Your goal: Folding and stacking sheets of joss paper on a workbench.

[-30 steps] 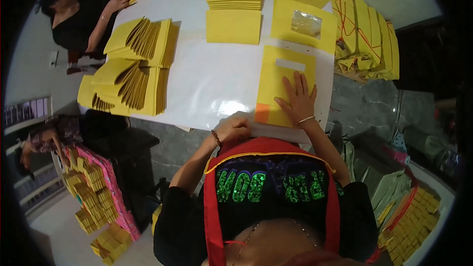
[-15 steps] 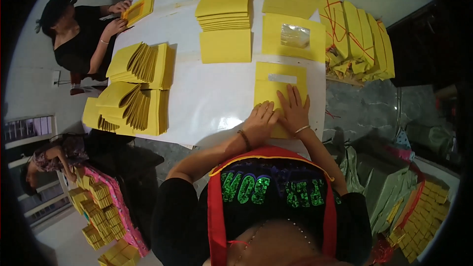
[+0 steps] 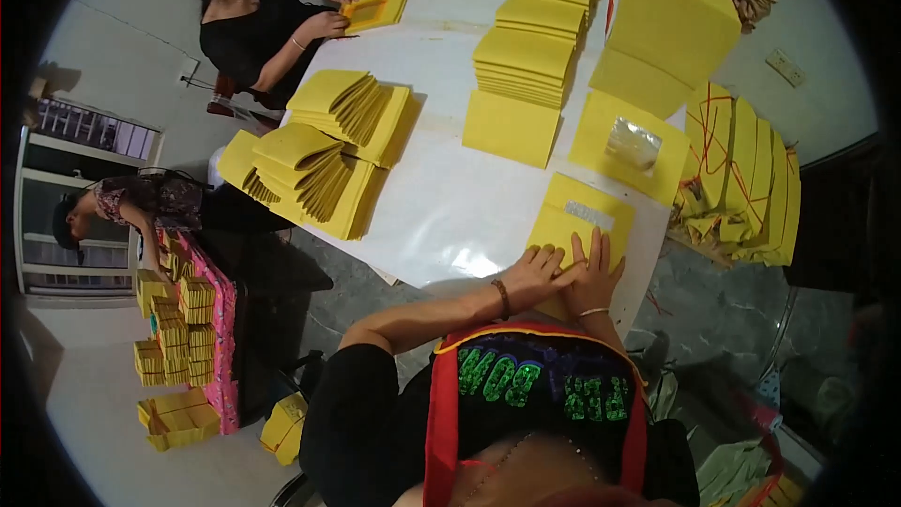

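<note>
A yellow paper sheet (image 3: 549, 213) with a silver foil strip (image 3: 588, 215) lies at the near right of the white table. My left hand (image 3: 533, 277) presses on its near part, fingers stretched and slightly bent. Beside it, touching, my right hand (image 3: 593, 277) rests flat with fingers apart, its fingertips just below the foil. Under both hands the near part of the paper is hidden. Just beyond lies another yellow sheet (image 3: 587, 145) bearing a larger silver foil square (image 3: 633, 145).
Yellow paper stacks (image 3: 521, 61) and folded bundles (image 3: 361, 183) cover parts of the white table (image 3: 427, 216). A co-worker (image 3: 249, 28) handles yellow paper across the table. Another person (image 3: 117, 211) stands at a pink-covered table (image 3: 225, 357). Tied yellow bundles (image 3: 741, 169) stand at right.
The view has turned, so the table now appears tilted and shifted right. Both my hands stay on the same sheet, the right fingers now reaching its foil strip less far.
</note>
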The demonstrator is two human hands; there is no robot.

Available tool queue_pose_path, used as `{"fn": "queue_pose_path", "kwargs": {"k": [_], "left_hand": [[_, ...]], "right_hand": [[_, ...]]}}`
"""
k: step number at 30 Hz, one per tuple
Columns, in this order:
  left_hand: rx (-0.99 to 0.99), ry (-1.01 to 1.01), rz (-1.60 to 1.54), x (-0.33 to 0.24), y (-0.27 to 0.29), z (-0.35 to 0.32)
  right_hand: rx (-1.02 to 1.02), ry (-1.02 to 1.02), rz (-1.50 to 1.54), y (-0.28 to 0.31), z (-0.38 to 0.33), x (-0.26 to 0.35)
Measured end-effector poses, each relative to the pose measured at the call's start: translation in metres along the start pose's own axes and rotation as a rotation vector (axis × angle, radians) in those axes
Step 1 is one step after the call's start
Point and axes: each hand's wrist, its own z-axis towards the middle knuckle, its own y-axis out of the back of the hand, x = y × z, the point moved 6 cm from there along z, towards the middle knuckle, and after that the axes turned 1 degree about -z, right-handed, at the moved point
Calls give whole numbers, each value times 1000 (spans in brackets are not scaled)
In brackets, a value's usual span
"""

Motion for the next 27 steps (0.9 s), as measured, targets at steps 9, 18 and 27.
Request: {"fn": "queue_pose_path", "kwargs": {"k": [9, 18, 27], "left_hand": [[-26, -52, 31, 2, 1, -4], [55, 24, -197, 17, 4, 0], [-136, 43, -215, 44, -12, 24]], "right_hand": [[-68, 18, -14, 1, 2, 1], [63, -26, 2, -2, 1, -2], [112, -29, -2, 1, 5, 5]]}}
